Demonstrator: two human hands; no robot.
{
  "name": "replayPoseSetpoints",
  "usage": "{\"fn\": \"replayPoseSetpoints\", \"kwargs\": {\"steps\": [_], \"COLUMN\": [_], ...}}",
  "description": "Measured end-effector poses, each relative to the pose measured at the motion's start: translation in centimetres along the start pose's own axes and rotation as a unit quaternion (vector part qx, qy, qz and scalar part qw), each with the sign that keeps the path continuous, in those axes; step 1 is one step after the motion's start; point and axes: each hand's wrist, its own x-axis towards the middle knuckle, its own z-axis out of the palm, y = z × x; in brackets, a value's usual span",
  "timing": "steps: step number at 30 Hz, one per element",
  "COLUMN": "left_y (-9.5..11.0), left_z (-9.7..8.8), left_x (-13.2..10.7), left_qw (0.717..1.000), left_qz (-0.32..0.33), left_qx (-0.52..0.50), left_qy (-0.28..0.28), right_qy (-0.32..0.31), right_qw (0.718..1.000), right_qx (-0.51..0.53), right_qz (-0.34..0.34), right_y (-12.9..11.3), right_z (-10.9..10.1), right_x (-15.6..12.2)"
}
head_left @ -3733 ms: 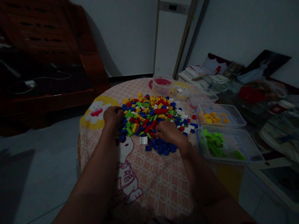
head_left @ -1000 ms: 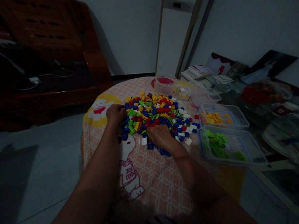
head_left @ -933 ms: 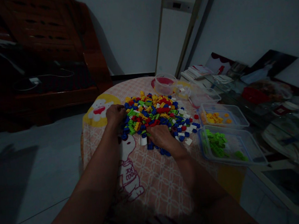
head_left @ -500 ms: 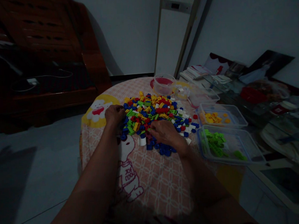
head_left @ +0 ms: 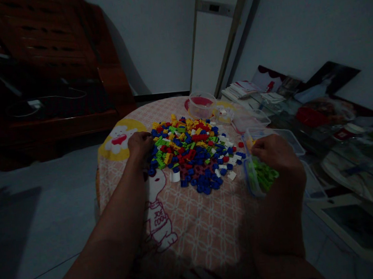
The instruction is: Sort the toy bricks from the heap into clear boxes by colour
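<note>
A heap of small building bricks (head_left: 190, 150) in blue, red, yellow, green and white lies on a round table under a pink cartoon-print cloth (head_left: 191, 223). My left hand (head_left: 140, 145) rests curled at the heap's left edge, its fingers closed among the bricks. My right hand (head_left: 274, 153) hovers over the clear box of green bricks (head_left: 261, 179) at the right, fingers bent downward and closed; what they hold is hidden. Behind that hand sits a clear box with yellow bricks (head_left: 252, 140), mostly covered.
A round clear tub (head_left: 201, 106) on a red lid and more clear boxes (head_left: 247, 121) stand behind the heap. A cluttered glass table (head_left: 331, 126) with papers lies to the right. A dark wooden bench (head_left: 51, 93) stands at the left, grey floor (head_left: 36, 216) below.
My right hand has left the front of the brick heap and moved right, over the box of green bricks. My left hand has stayed at the heap's left edge.
</note>
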Motion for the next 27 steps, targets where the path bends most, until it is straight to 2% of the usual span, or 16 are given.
{"fn": "replayPoseSetpoints", "kwargs": {"steps": [3,5,8,12,17,22,27], "left_y": [0.0,-0.1,-0.1,-0.1,0.0,0.1,0.3], "left_z": [0.0,0.0,0.0,0.0,0.0,0.0,-0.2], "left_x": [-0.1,-0.1,-0.1,0.0,-0.1,-0.4,-0.5], "left_qw": [1.000,1.000,1.000,1.000,1.000,1.000,1.000], "left_qz": [0.002,0.000,0.003,0.005,-0.003,-0.006,-0.008], "left_qx": [-0.008,-0.014,-0.020,-0.013,-0.017,-0.030,-0.022], "left_qy": [0.005,0.007,0.008,0.008,0.008,0.007,0.005], "right_qy": [0.015,0.041,0.062,0.043,-0.038,-0.100,-0.131], "right_qw": [0.993,0.991,0.997,0.993,0.977,0.970,0.967], "right_qx": [-0.011,-0.003,0.021,0.046,0.030,-0.013,-0.041], "right_qz": [0.116,0.124,0.047,-0.097,-0.207,-0.220,-0.214], "right_y": [2.7,3.2,2.0,-2.2,-7.1,-9.1,-10.0], "right_z": [-0.8,-0.8,0.1,2.4,5.7,8.4,9.1], "right_x": [-0.8,-0.9,-0.1,1.5,2.4,3.1,3.3]}}
